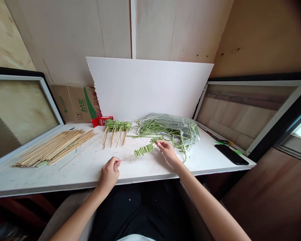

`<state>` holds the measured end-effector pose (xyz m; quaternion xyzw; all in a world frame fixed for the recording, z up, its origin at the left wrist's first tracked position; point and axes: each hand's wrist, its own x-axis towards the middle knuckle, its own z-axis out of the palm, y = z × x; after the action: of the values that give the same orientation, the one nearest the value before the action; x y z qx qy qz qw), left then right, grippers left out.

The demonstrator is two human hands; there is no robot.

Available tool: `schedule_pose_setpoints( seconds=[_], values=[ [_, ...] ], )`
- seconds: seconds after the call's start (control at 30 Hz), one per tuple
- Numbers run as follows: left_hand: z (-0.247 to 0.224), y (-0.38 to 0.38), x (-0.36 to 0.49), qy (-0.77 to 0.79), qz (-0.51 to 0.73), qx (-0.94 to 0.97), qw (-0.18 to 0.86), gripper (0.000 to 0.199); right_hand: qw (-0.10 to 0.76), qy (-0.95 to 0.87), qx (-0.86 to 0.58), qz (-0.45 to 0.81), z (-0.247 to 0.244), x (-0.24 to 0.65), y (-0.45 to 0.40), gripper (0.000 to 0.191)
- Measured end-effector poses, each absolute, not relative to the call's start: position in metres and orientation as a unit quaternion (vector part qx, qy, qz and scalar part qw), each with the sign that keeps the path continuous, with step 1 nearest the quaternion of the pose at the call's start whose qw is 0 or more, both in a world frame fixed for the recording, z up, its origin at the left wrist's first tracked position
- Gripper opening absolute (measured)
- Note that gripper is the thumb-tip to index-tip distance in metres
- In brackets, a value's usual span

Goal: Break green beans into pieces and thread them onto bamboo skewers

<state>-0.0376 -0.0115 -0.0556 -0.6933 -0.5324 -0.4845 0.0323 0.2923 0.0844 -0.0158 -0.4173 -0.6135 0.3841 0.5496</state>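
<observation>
Green bean pieces [143, 150] sit packed along the right part of a thin skewer [127, 157], held over the near middle of the white table [140, 172], and the left hand [109, 173] has its fingers curled closed round the bare left end! Over to the right, the right hand [167, 151] has thumb and fingertips together by the skewer's far tip, though I can't tell what, if anything, they pinch. Beyond lie long beans [153, 129] in a clear plastic bag [184, 124], loaded skewers [118, 126] far left of them, bare sticks [57, 144] farther left!
</observation>
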Motion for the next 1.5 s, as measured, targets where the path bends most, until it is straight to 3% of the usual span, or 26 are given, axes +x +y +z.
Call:
schedule_pose_setpoints(
  seconds=[0.1, 0.27, 0.63, 0.87, 1.5],
  values=[
    [-0.056, -0.011, -0.038, -0.534, -0.483, -0.693, 0.033, 0.019, 0.539, -0.562, -0.382, 0.498, -0.015, 0.293, 0.08, 0.04],
    [-0.053, -0.012, -0.037, -0.541, -0.48, -0.69, 0.024, 0.018, 0.529, -0.538, -0.365, 0.545, -0.014, 0.292, 0.078, 0.041],
    [-0.053, -0.014, -0.036, -0.538, -0.468, -0.7, 0.024, 0.016, 0.513, -0.576, -0.378, 0.512, -0.018, 0.292, 0.08, 0.048],
    [-0.052, -0.014, -0.036, -0.539, -0.467, -0.701, 0.017, 0.016, 0.51, -0.584, -0.377, 0.506, -0.025, 0.294, 0.083, 0.04],
    [-0.051, -0.013, -0.036, -0.541, -0.464, -0.702, 0.012, 0.016, 0.488, -0.621, -0.396, 0.469, -0.021, 0.293, 0.08, 0.042]
  ],
)
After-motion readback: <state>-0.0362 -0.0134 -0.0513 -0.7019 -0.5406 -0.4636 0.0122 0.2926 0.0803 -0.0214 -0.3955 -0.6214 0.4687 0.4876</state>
